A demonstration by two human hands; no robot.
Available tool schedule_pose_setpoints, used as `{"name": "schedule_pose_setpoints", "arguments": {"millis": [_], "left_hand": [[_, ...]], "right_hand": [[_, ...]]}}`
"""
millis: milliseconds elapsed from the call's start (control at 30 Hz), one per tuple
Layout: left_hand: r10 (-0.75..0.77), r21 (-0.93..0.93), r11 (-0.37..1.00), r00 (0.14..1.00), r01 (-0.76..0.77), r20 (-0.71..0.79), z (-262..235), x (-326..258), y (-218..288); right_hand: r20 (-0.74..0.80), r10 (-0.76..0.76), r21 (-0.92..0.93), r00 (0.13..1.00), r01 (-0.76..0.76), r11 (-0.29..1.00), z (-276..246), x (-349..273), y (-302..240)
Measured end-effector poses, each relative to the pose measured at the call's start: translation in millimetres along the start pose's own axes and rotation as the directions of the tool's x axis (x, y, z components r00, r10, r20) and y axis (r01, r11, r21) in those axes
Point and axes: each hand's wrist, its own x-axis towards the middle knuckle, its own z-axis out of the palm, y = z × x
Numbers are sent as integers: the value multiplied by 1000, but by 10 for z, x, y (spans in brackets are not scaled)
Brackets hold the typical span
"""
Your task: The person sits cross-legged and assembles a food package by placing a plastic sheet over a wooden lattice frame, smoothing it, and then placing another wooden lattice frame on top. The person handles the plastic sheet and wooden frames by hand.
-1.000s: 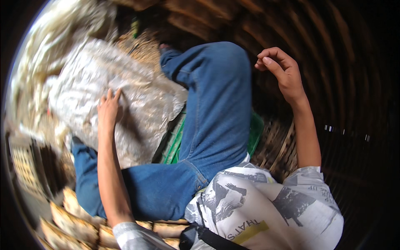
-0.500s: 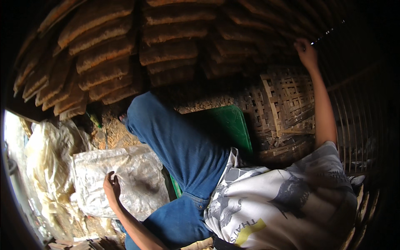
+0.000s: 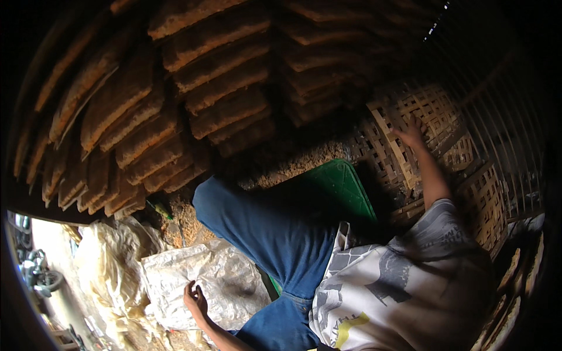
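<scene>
My right hand (image 3: pixel 413 133) reaches over the woven bamboo lattice (image 3: pixel 436 105) at the right, fingers spread, with nothing seen in it. Shadow hides whether it touches the slats. My left hand (image 3: pixel 196 301) hovers over a crumpled clear plastic sack (image 3: pixel 216 281); its fingers are loosely bent and apart, and I see nothing in them. Rows of thick brown slabs (image 3: pixel 225 76) with rough, crumbly edges overlap above and ahead of me. Partly covered by my jeans-clad leg, a green plastic tray (image 3: pixel 345 184) lies between my legs and the lattice.
Loose yellowish plastic sheeting (image 3: pixel 108 263) bunches at the left. Grainy brown crumbs (image 3: pixel 186 219) cover the ground near my knee, beside a thin tool with a green handle (image 3: pixel 158 209). Slatted bamboo wall (image 3: pixel 518 158) stands at the right; a motorbike (image 3: pixel 44 275) shows outside, far left.
My right hand has come down from beside the slabs to the bamboo lattice, its fingers opening out. My left hand stays over the sack. The whole view has shifted and tilted.
</scene>
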Motion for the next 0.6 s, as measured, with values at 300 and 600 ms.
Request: {"name": "schedule_pose_setpoints", "arguments": {"millis": [300, 600], "left_hand": [[78, -7, 997, 978, -81, -194, -144, 82, 296], [-3, -61, 998, 941, -18, -340, -409, 21, 64]], "right_hand": [[-159, 59, 22, 986, -56, 998, 32, 228, -70], [-173, -231, 569, 958, 288, 770, -1955, -318, -813]]}}
